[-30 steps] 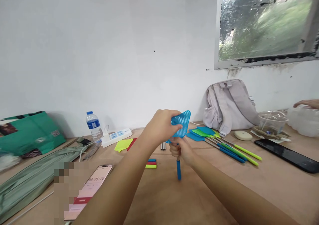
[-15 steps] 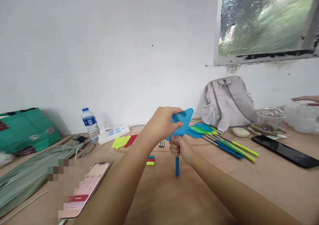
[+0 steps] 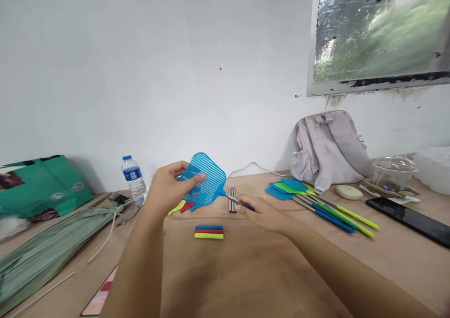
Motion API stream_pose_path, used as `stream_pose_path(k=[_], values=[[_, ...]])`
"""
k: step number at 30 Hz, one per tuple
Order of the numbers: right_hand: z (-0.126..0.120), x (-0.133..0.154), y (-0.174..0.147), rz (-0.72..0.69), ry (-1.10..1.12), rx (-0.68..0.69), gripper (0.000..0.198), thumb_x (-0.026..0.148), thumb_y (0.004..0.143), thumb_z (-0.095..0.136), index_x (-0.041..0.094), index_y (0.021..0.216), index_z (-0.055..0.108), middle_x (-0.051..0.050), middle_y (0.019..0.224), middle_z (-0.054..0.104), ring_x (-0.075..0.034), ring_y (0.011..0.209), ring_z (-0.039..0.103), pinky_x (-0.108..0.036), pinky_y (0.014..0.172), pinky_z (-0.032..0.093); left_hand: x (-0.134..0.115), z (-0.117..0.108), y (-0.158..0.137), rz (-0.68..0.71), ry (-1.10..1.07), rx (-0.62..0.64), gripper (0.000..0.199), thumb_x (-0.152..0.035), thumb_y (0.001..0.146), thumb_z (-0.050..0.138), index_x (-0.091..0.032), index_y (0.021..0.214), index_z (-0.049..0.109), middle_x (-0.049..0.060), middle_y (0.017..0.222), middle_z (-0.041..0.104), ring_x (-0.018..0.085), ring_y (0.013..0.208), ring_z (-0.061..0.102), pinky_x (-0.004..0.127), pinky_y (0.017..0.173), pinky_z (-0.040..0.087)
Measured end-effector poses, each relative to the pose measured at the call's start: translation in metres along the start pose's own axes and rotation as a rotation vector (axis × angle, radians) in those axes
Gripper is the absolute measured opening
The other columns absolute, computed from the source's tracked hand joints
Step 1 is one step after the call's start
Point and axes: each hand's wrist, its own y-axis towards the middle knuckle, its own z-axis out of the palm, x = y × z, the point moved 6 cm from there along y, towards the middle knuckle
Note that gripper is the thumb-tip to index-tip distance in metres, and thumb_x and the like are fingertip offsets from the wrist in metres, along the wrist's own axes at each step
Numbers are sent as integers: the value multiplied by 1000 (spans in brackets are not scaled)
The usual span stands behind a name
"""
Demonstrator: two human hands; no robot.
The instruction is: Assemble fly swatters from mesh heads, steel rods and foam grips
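A blue fly swatter (image 3: 210, 179) is held level in front of me by both hands. My left hand (image 3: 171, 186) pinches the left side of its perforated head, thumb on the near face. My right hand (image 3: 258, 211) is closed around the metal rod and blue grip at the other end. Yellow, red and blue swatter heads (image 3: 186, 207) lie partly hidden behind the held one. Short metal rods (image 3: 232, 200) rest on the table just past the swatter's neck. Nearer me lie blue, red and yellow handle grips (image 3: 208, 232) in a row.
Several whole fly swatters (image 3: 326, 210) lie in a pile on the right, before a grey backpack (image 3: 326, 149). A black phone (image 3: 409, 220) and plastic cup (image 3: 393, 170) are farther right. A water bottle (image 3: 134, 177), green bag (image 3: 45, 184) and folded cloth (image 3: 52, 247) occupy the left.
The swatter has turned from upright to nearly level, head to the left. My left hand has moved left with the head, and my right hand now holds the rod end.
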Motion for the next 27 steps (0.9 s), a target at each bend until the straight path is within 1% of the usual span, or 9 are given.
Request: stream_pose_path(k=[3,5,6,7,9,11,14,22,27], values=[[-24,6,-4,24,-302,-67,25,39,86,35,21,87,53,-2,79,57,-15,72,48,-26,61,32,-1,-18,-3,56,186,-234,42,-41,67,62,-17,101,55,9,97,63,24,88,58,38,74,48],[-32,9,-7,79,-427,-57,26,38,86,35,22,86,54,-1,75,58,-15,67,48,-25,57,29,-18,-18,-10,234,383,-354,49,-34,71,60,-18,115,47,11,115,54,27,107,48,44,89,39],[-35,10,-8,98,-472,-50,25,38,85,35,22,84,55,-1,73,58,-14,65,48,-24,56,27,-29,-8,-15,355,466,-332,48,-31,74,57,-19,118,44,11,120,51,27,114,42,45,94,33],[-37,11,-9,107,-508,-48,25,37,85,36,22,83,55,0,72,58,-14,64,48,-23,54,26,-37,6,-20,481,528,-239,44,-29,76,54,-20,118,45,9,122,50,26,117,38,44,98,29],[-39,14,-10,104,-585,-63,24,37,84,37,21,79,55,0,69,58,-13,61,48,-23,53,23,-47,42,-30,673,609,40,31,-27,81,48,-23,112,50,4,117,53,23,119,36,41,100,27],[-42,14,-10,89,-691,-92,24,38,81,42,20,73,55,0,64,59,-12,58,47,-23,51,20,-46,68,-35,708,682,163,20,-26,84,45,-22,100,57,4,109,57,23,116,38,42,101,23],[-46,8,-10,93,-886,-148,25,39,76,46,19,64,55,-2,58,59,-12,53,47,-25,50,15,-41,91,-37,709,739,220,19,-26,86,41,-19,84,59,6,94,60,23,105,44,42,97,25],[-44,-7,-8,15,-1081,-193,31,34,80,38,19,63,59,-4,57,62,-12,52,50,-28,50,12,-35,99,-38,714,656,337,24,-27,88,33,-20,80,55,3,86,57,19,89,44,36,85,32],[-68,-31,-17,32,-1136,-279,25,30,78,40,21,72,63,-4,65,66,-14,58,54,-26,50,15,-12,78,-25,614,619,457,30,-30,89,31,-21,77,57,1,81,57,17,84,46,33,83,32]])
